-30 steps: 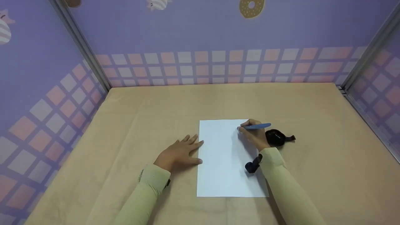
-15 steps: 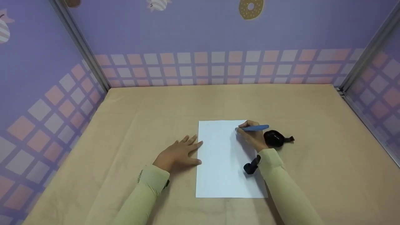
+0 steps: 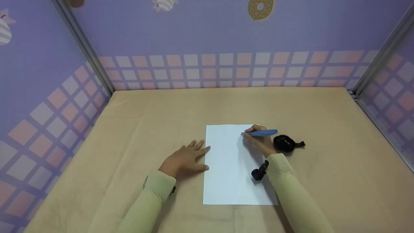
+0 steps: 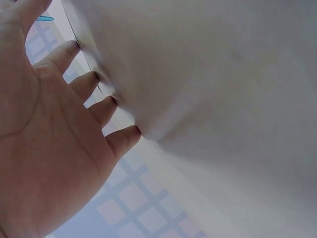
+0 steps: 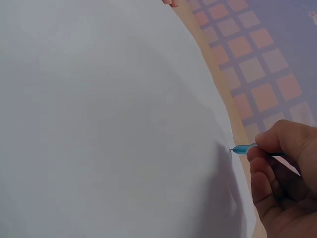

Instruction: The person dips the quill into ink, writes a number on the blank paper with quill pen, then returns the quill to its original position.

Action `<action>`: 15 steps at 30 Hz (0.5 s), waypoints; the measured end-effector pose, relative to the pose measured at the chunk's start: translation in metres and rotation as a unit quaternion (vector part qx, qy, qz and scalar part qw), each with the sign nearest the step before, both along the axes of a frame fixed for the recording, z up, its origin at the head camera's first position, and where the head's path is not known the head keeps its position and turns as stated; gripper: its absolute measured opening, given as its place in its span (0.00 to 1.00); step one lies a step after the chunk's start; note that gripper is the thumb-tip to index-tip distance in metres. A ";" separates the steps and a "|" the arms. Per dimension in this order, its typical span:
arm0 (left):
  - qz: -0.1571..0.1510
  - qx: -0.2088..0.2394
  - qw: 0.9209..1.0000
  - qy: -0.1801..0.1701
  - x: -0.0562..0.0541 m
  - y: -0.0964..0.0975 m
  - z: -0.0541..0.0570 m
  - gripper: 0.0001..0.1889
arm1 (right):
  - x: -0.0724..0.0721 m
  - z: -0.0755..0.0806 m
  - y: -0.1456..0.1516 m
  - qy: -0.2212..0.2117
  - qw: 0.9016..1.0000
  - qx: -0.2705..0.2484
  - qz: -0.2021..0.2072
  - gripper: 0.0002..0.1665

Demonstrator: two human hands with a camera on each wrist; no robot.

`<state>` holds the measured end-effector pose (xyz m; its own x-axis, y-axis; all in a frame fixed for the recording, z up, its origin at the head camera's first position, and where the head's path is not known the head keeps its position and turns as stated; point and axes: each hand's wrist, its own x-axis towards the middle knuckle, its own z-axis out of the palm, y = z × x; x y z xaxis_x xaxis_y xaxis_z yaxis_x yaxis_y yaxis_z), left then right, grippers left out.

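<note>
A white sheet of paper lies upright in the middle of the table in the head view. My right hand pinches a blue pen over the sheet's upper right part. In the right wrist view, the pen's tip is at the paper's surface; whether it touches I cannot tell. No clear marks show on the sheet. My left hand rests with spread fingers at the paper's left edge, thumb and index fingertip on it. The left wrist view shows the palm and fingertips pressing down along that edge.
A glossy black rounded object with a short tail lies right of the paper, just beside my right hand. A small black device at my right wrist hangs over the sheet. Patterned purple panels bound the beige-covered table.
My right hand, with the pen, has shifted slightly left across the sheet. The left hand and the paper have stayed in place.
</note>
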<state>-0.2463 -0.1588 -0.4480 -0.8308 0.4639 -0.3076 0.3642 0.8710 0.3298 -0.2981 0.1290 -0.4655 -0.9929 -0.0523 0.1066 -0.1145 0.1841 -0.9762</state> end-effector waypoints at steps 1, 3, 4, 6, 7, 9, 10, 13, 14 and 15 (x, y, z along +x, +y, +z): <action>0.000 -0.001 1.000 -0.001 0.000 0.000 0.000 0.41 | 0.000 0.000 -0.001 0.003 1.000 0.004 -0.002 0.10; -0.001 0.000 1.000 -0.001 0.000 0.000 0.000 0.42 | -0.001 0.000 -0.002 0.008 1.000 0.016 -0.004 0.09; -0.002 0.001 1.000 -0.001 0.000 0.000 0.000 0.41 | -0.001 -0.001 -0.002 0.010 1.000 0.022 -0.006 0.09; -0.001 0.003 1.000 -0.001 0.000 0.000 0.001 0.41 | -0.001 -0.001 -0.004 0.011 0.999 0.038 -0.010 0.08; -0.001 0.004 1.000 -0.002 0.000 0.000 0.001 0.41 | -0.003 -0.004 -0.003 0.012 0.999 0.043 -0.012 0.08; 0.000 0.006 1.000 -0.002 0.000 0.000 0.001 0.41 | -0.002 -0.004 -0.004 0.010 0.999 0.038 -0.011 0.08; 0.000 0.006 1.000 -0.003 0.000 0.000 0.001 0.41 | -0.002 -0.003 -0.004 0.010 0.999 0.037 -0.010 0.08; 0.001 0.006 1.000 -0.005 0.000 0.000 0.001 0.42 | -0.001 -0.003 -0.005 0.009 1.000 0.021 -0.004 0.09; 0.001 0.005 1.000 -0.004 -0.001 0.000 0.001 0.42 | -0.001 -0.003 -0.005 0.009 1.000 0.018 -0.002 0.09; 0.000 0.007 1.000 -0.004 -0.001 0.000 0.001 0.42 | -0.001 -0.003 -0.005 0.010 1.000 0.019 0.000 0.09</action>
